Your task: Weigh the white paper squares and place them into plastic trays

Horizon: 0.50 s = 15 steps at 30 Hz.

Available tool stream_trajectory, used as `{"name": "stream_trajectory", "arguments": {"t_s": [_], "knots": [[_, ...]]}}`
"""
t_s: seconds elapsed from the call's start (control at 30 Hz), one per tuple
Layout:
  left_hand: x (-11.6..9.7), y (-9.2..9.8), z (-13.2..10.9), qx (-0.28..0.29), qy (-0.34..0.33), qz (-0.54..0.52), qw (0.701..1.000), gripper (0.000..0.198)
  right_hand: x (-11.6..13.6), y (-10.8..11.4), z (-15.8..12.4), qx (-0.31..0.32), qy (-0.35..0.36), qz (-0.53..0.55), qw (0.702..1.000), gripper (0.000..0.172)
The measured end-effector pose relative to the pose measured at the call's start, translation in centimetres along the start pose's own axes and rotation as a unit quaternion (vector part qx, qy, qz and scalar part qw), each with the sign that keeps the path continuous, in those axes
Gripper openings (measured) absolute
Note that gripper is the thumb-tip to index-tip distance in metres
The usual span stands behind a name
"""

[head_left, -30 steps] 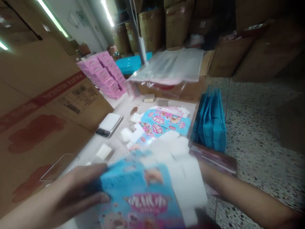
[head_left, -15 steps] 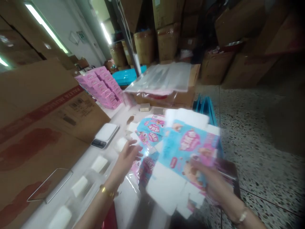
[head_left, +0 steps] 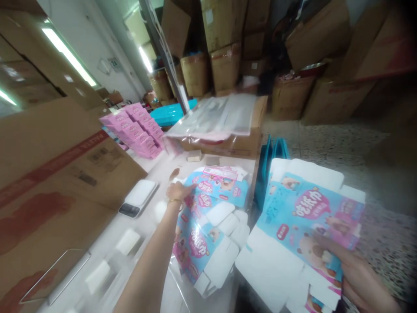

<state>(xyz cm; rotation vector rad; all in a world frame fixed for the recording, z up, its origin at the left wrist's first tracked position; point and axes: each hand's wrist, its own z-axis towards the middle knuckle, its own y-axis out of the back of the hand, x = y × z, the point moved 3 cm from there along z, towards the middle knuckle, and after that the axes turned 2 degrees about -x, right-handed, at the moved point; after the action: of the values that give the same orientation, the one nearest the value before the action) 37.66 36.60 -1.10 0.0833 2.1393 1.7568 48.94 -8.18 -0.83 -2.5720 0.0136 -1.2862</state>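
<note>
My right hand [head_left: 352, 269] grips a flattened blue and pink printed carton [head_left: 311, 204]. The carton hangs off the table's right side, printed face up, with white flaps spread out. My left hand [head_left: 179, 191], a gold bracelet at its wrist, is at the left edge of a pile of flat printed cartons [head_left: 224, 184] on the table. Its thumb stretches out over the print and stands apart from the fingers, which are partly blurred. Nearer to me lies another flat carton [head_left: 198, 241] of the same print, its white flaps toward the right.
A white digital scale [head_left: 138, 198] stands left of the cartons, with several white blocks [head_left: 128, 242] in front of it. A big cardboard box [head_left: 65, 174] walls off the left. Pink boxes [head_left: 137, 130] are stacked behind. Plastic sheets [head_left: 215, 115] cover a carton at the back.
My right hand has moved right with its flattened carton, uncovering the cartons on the table. My left hand has reached forward to the left edge of the pile.
</note>
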Motion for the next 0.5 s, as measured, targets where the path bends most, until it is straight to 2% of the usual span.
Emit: {"name": "stream_trajectory", "arguments": {"t_s": [0.23, 0.37, 0.5], "knots": [[-0.1, -0.5, 1.0, 0.017, -0.015, 0.029, 0.999, 0.072, -0.5, -0.8, 0.3, -0.004, -0.009, 0.024, 1.0, 0.037], [-0.1, -0.6, 1.5, 0.011, -0.016, 0.031, 0.999, 0.069, -0.8, -0.4, 0.5, 0.002, 0.0, 0.032, 0.999, 0.036], [-0.1, -0.8, 1.6, -0.005, -0.024, 0.025, 0.999, 0.063, -0.7, -0.4, 0.1, -0.014, -0.025, 0.032, 0.999, 0.041]]}}
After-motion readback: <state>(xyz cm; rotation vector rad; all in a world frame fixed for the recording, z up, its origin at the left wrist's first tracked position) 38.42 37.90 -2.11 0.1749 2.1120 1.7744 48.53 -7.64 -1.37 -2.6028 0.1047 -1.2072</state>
